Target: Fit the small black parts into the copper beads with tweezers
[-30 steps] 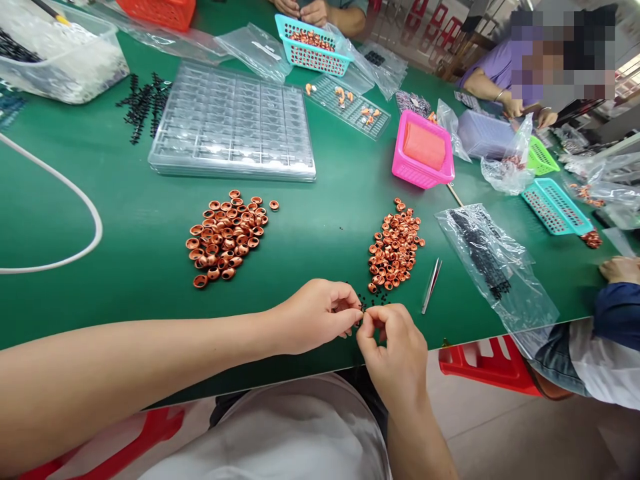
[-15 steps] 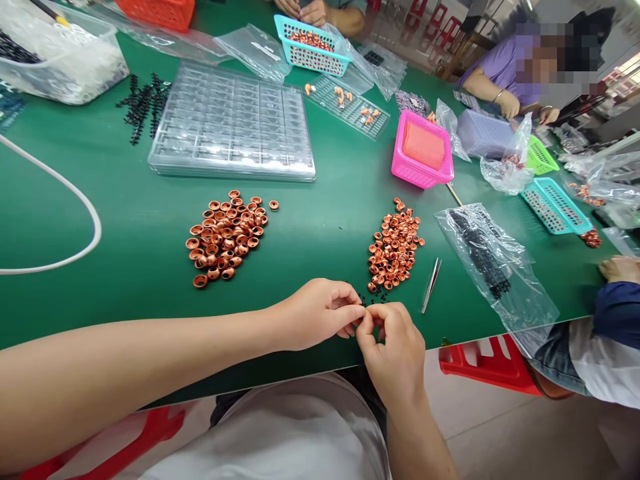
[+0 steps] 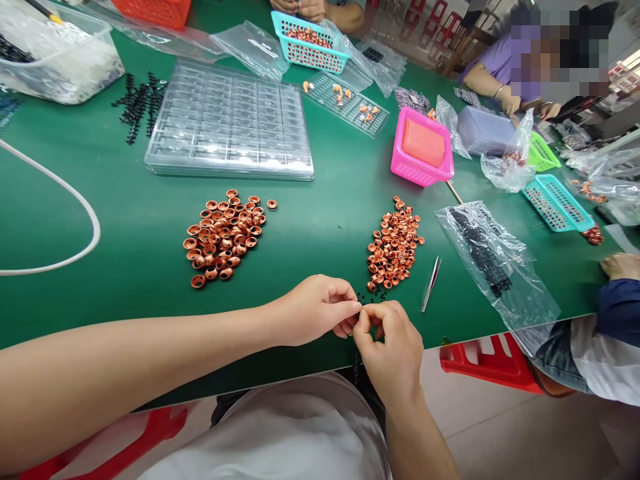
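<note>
Copper-coloured rings lie in two piles on the green table [image 3: 310,233]: a left pile [image 3: 225,230] left of centre in the frame, and a right pile [image 3: 393,250] of smaller-looking pieces right of centre. Just below the right pile, small black bits [image 3: 383,295] are scattered, partly hidden behind the hands. The left hand [image 3: 320,310] and right hand [image 3: 393,347] meet there, each with thumb and forefinger pinched together, tips touching or nearly so. Whatever sits between them is too small for me to make out.

I'd judge this a step of close fingertip work on one tiny piece; the next move calls for a steady pinch and a fine, short motion, with little arm travel.

The near edge of the table runs beneath the wrists, so anything dropped could slip off toward the lap. A pair of tweezers [image 3: 431,284] lies right of the right hand, with a clear bag [image 3: 480,253] beyond, its end drooping over the edge. A wide stretch of green between the piles leaves room forward, up to the clear trays [image 3: 230,127] at upper left.
</note>
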{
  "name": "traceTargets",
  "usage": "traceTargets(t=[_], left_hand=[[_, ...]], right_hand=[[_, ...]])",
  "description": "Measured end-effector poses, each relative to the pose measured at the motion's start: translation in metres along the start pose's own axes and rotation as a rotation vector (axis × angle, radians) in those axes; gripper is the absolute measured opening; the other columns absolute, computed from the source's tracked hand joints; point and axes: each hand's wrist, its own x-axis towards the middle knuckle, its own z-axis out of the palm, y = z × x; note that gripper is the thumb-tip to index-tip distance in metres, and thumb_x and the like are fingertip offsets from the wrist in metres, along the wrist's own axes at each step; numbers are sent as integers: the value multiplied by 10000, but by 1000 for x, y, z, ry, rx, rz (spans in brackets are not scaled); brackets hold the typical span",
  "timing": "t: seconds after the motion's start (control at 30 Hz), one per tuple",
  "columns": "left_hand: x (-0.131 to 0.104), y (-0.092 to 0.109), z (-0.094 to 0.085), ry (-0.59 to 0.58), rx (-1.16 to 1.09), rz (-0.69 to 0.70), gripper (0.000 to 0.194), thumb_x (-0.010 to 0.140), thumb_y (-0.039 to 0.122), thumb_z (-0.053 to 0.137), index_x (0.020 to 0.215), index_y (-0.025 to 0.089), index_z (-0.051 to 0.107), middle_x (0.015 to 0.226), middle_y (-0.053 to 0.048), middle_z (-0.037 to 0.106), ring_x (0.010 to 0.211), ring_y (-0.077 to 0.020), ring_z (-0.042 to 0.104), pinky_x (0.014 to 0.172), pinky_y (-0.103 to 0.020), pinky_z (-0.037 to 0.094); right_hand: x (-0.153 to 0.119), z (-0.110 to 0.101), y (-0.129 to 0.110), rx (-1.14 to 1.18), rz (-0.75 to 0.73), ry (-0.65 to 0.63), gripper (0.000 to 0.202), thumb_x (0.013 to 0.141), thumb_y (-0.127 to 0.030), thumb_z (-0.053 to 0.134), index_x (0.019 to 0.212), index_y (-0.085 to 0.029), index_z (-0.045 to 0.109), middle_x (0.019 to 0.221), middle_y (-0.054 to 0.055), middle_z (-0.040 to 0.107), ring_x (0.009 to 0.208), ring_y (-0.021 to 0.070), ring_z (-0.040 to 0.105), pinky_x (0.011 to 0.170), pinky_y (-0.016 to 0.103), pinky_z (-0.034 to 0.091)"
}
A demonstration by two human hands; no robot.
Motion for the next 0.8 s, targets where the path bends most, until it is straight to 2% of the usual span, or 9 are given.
traceTargets(t=[0.17, 0.33, 0.53, 0.8], left_hand=[[-2, 2, 2, 10, 21, -11, 136, 829, 214, 596, 714, 146, 570, 595, 31, 611, 605, -118, 631, 634, -235, 537], [-3, 4, 2, 38, 15, -26, 154, 845, 210, 593, 710, 142, 568, 620, 23, 632, 583, -107, 634, 614, -223, 542], [0, 3, 2, 39, -6, -20, 149, 844, 225, 611, 729, 138, 571, 626, 24, 623, 579, -102, 626, 612, -222, 544], [1, -3, 0, 19, 8, 0, 152, 816, 271, 649, 772, 145, 578, 663, 12, 646, 614, -122, 637, 656, -264, 560]], right_hand=[[0, 2, 3, 46, 143, -7, 78, 846, -166, 557, 786, -211, 574, 704, -28, 591, 555, 94, 522, 548, 223, 420], [1, -10, 22, 82, 258, -31, 73, 854, -191, 574, 790, -213, 601, 741, -36, 604, 554, 78, 520, 554, 208, 425], [-4, -24, 34, 165, 209, -286, 136, 890, -198, 534, 777, -207, 607, 704, -36, 563, 528, 78, 463, 536, 221, 392], [-7, -18, 33, 136, 161, -324, 127, 862, -178, 547, 751, -206, 603, 703, -30, 587, 561, 84, 510, 531, 221, 384]])
